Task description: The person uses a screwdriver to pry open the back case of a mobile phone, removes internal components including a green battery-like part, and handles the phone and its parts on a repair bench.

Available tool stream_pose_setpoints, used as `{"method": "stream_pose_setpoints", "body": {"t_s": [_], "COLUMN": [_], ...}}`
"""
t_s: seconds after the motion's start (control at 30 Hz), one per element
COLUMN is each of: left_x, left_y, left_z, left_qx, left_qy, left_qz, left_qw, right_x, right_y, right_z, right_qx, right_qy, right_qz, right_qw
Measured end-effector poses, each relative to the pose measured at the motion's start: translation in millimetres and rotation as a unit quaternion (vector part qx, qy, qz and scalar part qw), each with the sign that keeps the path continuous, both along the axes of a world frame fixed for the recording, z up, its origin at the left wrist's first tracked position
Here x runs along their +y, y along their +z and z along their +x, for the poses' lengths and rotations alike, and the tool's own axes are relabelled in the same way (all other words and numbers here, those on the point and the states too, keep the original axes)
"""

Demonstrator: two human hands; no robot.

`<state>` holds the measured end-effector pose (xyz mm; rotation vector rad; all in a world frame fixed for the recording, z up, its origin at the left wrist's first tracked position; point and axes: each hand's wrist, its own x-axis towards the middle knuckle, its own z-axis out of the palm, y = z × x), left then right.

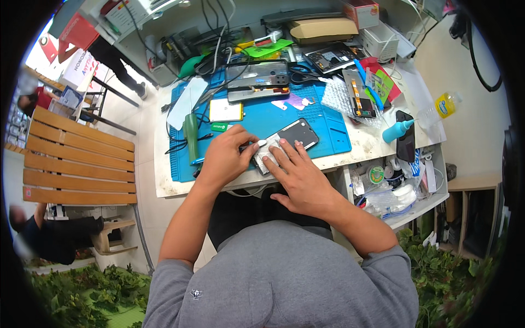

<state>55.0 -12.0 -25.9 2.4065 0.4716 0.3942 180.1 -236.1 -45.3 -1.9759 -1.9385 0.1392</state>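
Note:
A dark phone-shaped panel (299,133) lies aslant near the front edge of the blue mat, its lower part covered by a whitish layer (264,163). My right hand (298,177) lies over that lower part, fingers spread and fingertips touching it. My left hand (227,156) is closed in a pinch at the panel's left side. A small white piece (262,142) shows at its fingertips; its kind is too small to tell. Beyond my left hand are a white battery (226,110) and a small green packet (219,127). To its left lies a green-handled tool (190,134).
Opened phone housings (257,75) lie at the mat's back. Bubble wrap (338,97), a blue bottle (397,131) and a black phone (405,145) are at right. An open drawer (402,218) full of supplies juts out below. Cables (210,104) run along the left.

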Motion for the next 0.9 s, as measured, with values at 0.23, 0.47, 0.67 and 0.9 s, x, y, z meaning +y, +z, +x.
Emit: {"method": "stream_pose_setpoints", "body": {"t_s": [0.23,0.47,0.67,0.9], "left_x": [-17,-6,9,-6], "left_y": [-9,9,44,10], "left_z": [98,58,-12,28], "left_qx": [-0.016,0.037,0.144,0.029], "left_qy": [-0.042,-0.036,-0.007,-0.02], "left_qz": [0.065,0.062,0.055,0.048], "left_qw": [0.997,0.997,0.988,0.998], "right_x": [0,-1,-3,-3], "right_y": [4,4,3,-1], "right_z": [2,2,1,2], "right_qx": [-0.022,-0.025,0.006,-0.03], "right_qy": [0.004,0.006,-0.007,0.007], "right_qz": [-0.016,-0.009,-0.017,-0.006], "right_qw": [1.0,1.0,1.0,0.999]}}
